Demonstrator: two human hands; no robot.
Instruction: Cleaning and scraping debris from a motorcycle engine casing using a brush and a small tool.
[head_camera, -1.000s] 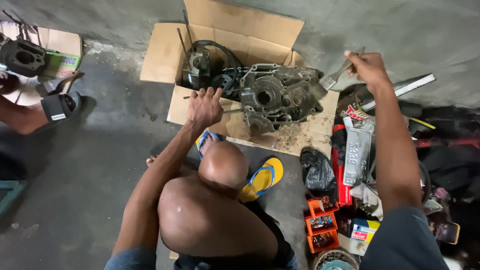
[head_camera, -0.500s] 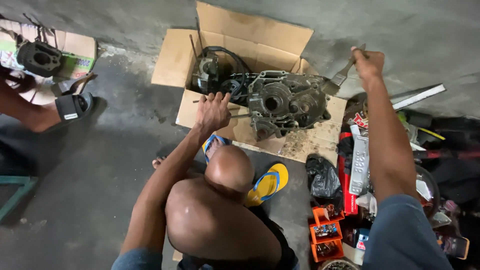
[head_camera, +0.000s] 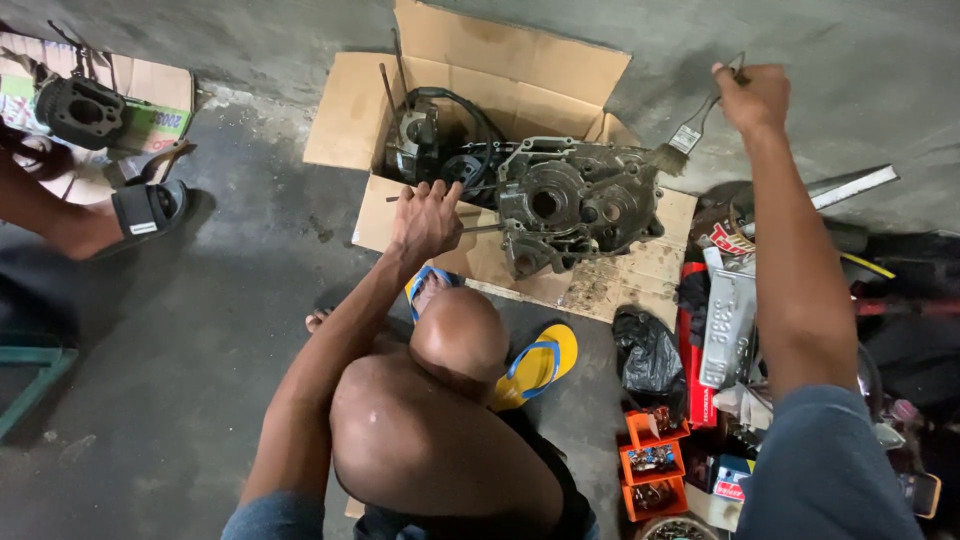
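Grey metal engine case (head_camera: 575, 205) sits on flattened cardboard (head_camera: 500, 70) — prob. to keep grime off the floor. Left hand (head_camera: 425, 220) closes around a thin rod at its side, steadying it; right hand (head_camera: 752, 95) grips a brush (head_camera: 690, 135), bristles touching the case's right edge.

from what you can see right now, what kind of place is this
Probably an informal motorcycle repair spot on a bare concrete floor. A greasy engine crankcase sits on flattened cardboard, the right hand holds a paintbrush to it, and small orange parts trays lie nearby.
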